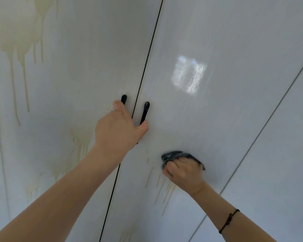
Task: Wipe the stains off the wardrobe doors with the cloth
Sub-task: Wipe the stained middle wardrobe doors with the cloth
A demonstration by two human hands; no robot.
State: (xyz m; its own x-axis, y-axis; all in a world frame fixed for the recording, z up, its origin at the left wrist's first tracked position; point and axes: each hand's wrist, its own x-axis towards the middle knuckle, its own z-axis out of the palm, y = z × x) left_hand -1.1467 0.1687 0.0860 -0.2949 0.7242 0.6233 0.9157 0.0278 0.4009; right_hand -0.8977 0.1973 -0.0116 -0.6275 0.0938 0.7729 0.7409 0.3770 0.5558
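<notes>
Our right hand [184,172] clamps the soft, limp cloth [175,155], wadded, against the right door [208,32] at 5 o'clock from the handles [145,111] our left hand [119,127] grips; bunching it likely gives firm pressure.

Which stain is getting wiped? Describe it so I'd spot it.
Find the dark gap between the two white doors, then take the right door. Just below the right hand and its dark cloth run thin yellowish drips: fine separate lines, unlike the broad blotch high on the left door.
</notes>
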